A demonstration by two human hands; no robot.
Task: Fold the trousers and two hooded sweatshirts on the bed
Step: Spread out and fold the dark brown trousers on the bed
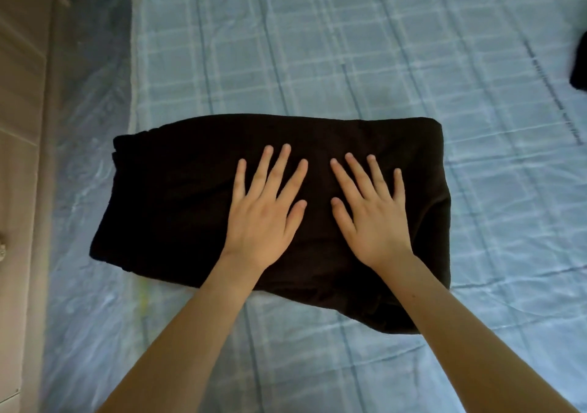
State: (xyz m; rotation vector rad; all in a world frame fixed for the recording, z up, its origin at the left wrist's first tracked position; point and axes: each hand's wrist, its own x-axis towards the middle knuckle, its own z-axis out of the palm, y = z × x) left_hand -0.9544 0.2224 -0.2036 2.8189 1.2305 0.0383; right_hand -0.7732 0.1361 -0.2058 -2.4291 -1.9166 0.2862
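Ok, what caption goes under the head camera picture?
Left hand and right hand rest flat on a folded dark garment on the blue checked bed.

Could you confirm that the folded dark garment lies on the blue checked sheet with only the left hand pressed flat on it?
Not quite: the head view shows both hands on it. The left hand and the right hand each rest flat on the folded dark garment, which does lie on the blue checked sheet.
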